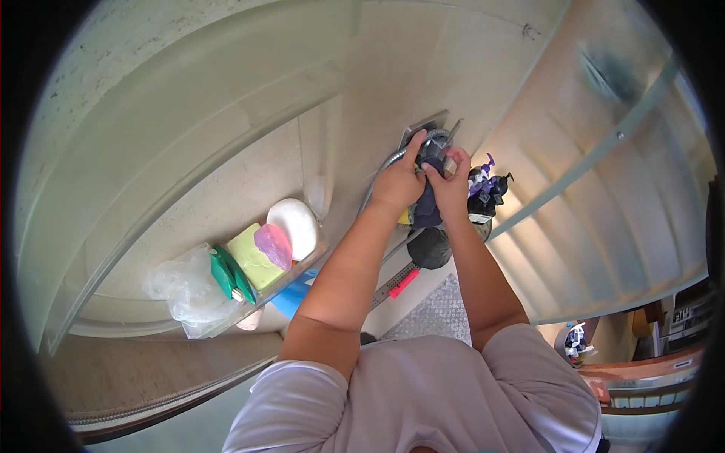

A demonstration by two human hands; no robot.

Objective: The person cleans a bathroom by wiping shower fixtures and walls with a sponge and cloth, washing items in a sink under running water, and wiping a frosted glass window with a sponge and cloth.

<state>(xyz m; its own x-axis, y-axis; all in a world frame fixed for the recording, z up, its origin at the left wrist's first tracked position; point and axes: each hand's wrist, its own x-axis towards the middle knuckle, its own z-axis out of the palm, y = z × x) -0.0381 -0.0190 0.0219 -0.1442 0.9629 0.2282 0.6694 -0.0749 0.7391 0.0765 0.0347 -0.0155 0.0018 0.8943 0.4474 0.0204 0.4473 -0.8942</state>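
My left hand and my right hand are close together in front of a metal shower fitting low on the wall. Between them a dark grey cloth hangs down, and the thumbs and fingers of both hands pinch its upper part. My left index finger stretches up towards the fitting. A silver shower hose loops around and behind the hands. Something yellow shows beside the cloth, partly covered by my left wrist. Below the cloth is a dark rounded object, which I cannot make out.
Dark pump bottles with purple tops stand right of my right hand. At left, a clear shelf holds a white oval item, a yellow-green block, pink plastic, a green packet and a clear bag. Curved glass panels flank me.
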